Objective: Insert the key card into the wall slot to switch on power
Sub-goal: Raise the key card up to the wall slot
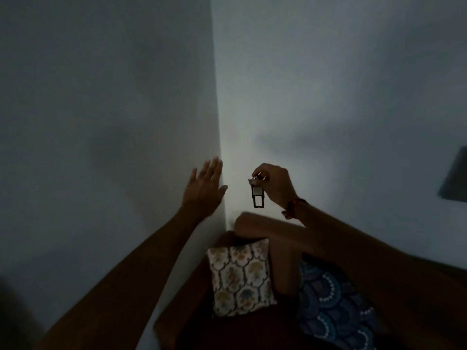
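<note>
The room is dim. My right hand (274, 184) pinches the top of a small dark key card tag (258, 197), which hangs straight down in front of the wall corner. My left hand (204, 189) is raised beside it, fingers spread, palm near the left wall at the corner. No wall slot shows on either wall in this view. A red band circles my right wrist.
Two pale walls meet in a corner (219, 122). Below stands a brown sofa (252, 223) with a patterned cream cushion (241, 276) and a blue patterned cushion (331, 299). A dark shape (456, 174) sits at the right edge of the right wall.
</note>
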A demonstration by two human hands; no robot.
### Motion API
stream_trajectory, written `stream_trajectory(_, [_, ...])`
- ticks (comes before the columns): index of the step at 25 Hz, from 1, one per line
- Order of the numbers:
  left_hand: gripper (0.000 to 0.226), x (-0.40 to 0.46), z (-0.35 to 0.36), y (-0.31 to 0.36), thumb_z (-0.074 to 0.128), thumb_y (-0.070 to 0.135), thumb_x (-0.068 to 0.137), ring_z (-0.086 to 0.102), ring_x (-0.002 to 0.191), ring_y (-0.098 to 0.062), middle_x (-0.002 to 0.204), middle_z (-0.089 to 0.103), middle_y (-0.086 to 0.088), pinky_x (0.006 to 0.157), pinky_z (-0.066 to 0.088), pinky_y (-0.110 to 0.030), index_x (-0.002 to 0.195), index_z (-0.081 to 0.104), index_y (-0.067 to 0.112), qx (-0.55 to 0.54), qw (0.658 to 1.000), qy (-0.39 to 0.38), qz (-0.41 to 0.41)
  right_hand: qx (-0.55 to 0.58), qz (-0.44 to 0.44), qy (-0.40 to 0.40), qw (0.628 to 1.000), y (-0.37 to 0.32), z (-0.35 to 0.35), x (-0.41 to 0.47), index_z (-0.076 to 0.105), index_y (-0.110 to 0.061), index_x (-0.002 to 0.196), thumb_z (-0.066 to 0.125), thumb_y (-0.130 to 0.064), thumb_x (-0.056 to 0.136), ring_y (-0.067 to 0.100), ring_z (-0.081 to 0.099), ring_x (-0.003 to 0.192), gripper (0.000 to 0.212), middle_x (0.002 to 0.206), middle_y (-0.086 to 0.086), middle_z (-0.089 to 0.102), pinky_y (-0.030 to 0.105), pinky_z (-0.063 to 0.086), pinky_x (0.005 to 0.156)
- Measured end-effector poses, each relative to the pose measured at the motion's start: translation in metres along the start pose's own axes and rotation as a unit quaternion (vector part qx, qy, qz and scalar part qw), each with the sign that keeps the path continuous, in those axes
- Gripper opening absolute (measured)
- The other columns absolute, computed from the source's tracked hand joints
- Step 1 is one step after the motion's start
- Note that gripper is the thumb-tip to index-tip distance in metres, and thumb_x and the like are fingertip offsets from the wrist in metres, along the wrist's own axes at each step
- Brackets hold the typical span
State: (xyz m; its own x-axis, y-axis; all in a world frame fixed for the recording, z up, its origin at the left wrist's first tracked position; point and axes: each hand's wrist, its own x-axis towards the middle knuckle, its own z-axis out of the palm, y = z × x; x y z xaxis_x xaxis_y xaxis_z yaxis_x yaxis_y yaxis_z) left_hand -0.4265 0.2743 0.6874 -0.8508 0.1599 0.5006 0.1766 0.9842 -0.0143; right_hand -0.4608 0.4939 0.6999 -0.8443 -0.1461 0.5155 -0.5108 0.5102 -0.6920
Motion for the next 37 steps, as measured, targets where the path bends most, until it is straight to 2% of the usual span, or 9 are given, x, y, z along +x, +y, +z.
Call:
stream_trajectory(2, [0.071, 0.036, -0.027, 0.047, 0.041, 0.04, 0.106, 0.007, 0.159, -0.025, 0.172, 0.004, -0.006, 0.128, 0.011, -0.052, 0.162, 0.008, 0.011, -0.001, 0.999, 0.034, 0.039, -0.033, -0.023, 0.022, 0.999, -0.006, -0.065, 0.016, 0.073, -0.009, 0.076, 0.081, -0.009, 0.07, 0.011, 0.059, 0.064, 0.01, 0.077, 0.008, 0.073, 0.019, 0.042, 0.059])
stream_trajectory(6, [0.07, 0.089, -0.063, 0.133, 0.039, 0.04, 0.107, 0.007, 0.159, -0.025, 0.172, 0.005, -0.008, 0.129, 0.01, -0.05, 0.162, 0.009, 0.009, -0.009, 0.993, 0.08, 0.087, -0.053, -0.01, 0.062, 0.997, -0.011, -0.177, 0.028, 0.074, -0.007, 0.081, 0.081, -0.011, 0.072, 0.02, 0.064, 0.072, 0.013, 0.084, 0.018, 0.075, 0.032, 0.051, 0.066])
stream_trajectory(10, [0.072, 0.121, -0.076, 0.208, 0.041, 0.04, 0.106, 0.007, 0.159, -0.026, 0.171, 0.006, -0.014, 0.129, 0.007, -0.052, 0.161, 0.01, 0.005, 0.005, 0.988, 0.101, 0.113, -0.11, -0.014, 0.065, 0.992, -0.004, -0.256, 0.015, 0.073, -0.003, 0.085, 0.081, -0.012, 0.074, 0.026, 0.068, 0.068, 0.016, 0.083, 0.021, 0.076, 0.03, 0.054, 0.055])
stream_trajectory(12, [0.073, 0.131, -0.078, 0.244, 0.043, 0.039, 0.105, 0.007, 0.159, -0.027, 0.171, 0.007, -0.015, 0.129, 0.007, -0.052, 0.16, 0.01, 0.003, 0.004, 0.987, 0.105, 0.124, -0.136, -0.012, 0.082, 0.987, 0.003, -0.287, 0.002, 0.073, -0.002, 0.086, 0.08, -0.013, 0.075, 0.031, 0.071, 0.069, 0.017, 0.082, 0.021, 0.076, 0.036, 0.058, 0.057])
stream_trajectory(15, [0.075, 0.14, -0.079, 0.294, 0.043, 0.039, 0.104, 0.006, 0.159, -0.026, 0.171, 0.005, -0.015, 0.129, 0.005, -0.052, 0.16, 0.009, 0.004, 0.001, 0.984, 0.104, 0.146, -0.154, 0.006, 0.103, 0.983, 0.015, -0.327, -0.015, 0.072, -0.002, 0.086, 0.08, -0.015, 0.076, 0.034, 0.071, 0.067, 0.019, 0.08, 0.021, 0.076, 0.039, 0.06, 0.06])
stream_trajectory(22, [0.078, 0.148, -0.08, 0.38, 0.048, 0.035, 0.101, 0.006, 0.159, -0.027, 0.171, 0.006, -0.016, 0.129, 0.005, -0.052, 0.16, 0.008, 0.003, -0.011, 0.973, 0.109, 0.202, -0.195, 0.053, 0.137, 0.97, 0.039, -0.401, -0.046, 0.073, -0.003, 0.088, 0.081, -0.016, 0.076, 0.018, 0.066, 0.066, 0.019, 0.084, 0.018, 0.077, 0.006, 0.047, 0.046])
stream_trajectory(29, [0.077, 0.164, -0.076, 0.452, 0.046, 0.037, 0.102, 0.004, 0.159, -0.027, 0.171, 0.004, -0.016, 0.13, 0.004, -0.052, 0.16, 0.007, 0.004, -0.052, 0.963, 0.114, 0.241, -0.216, 0.088, 0.167, 0.958, 0.056, -0.453, -0.069, 0.073, -0.004, 0.089, 0.082, -0.016, 0.074, 0.014, 0.065, 0.071, 0.021, 0.086, 0.016, 0.077, 0.011, 0.045, 0.06])
stream_trajectory(33, [0.077, 0.182, -0.073, 0.5, 0.045, 0.039, 0.103, 0.004, 0.159, -0.027, 0.171, 0.004, -0.015, 0.129, 0.005, -0.052, 0.16, 0.007, 0.004, -0.076, 0.953, 0.129, 0.264, -0.236, 0.093, 0.185, 0.949, 0.069, -0.493, -0.074, 0.074, -0.003, 0.087, 0.083, -0.015, 0.073, 0.009, 0.061, 0.061, 0.02, 0.084, 0.015, 0.076, 0.007, 0.043, 0.056])
stream_trajectory(37, [0.078, 0.205, -0.065, 0.548, 0.044, 0.04, 0.104, 0.004, 0.159, -0.027, 0.171, 0.003, -0.015, 0.13, 0.004, -0.052, 0.161, 0.006, 0.004, -0.1, 0.945, 0.138, 0.279, -0.242, 0.102, 0.195, 0.945, 0.092, -0.535, -0.074, 0.074, -0.001, 0.089, 0.082, -0.014, 0.075, 0.015, 0.061, 0.064, 0.021, 0.085, 0.019, 0.075, 0.016, 0.046, 0.057])
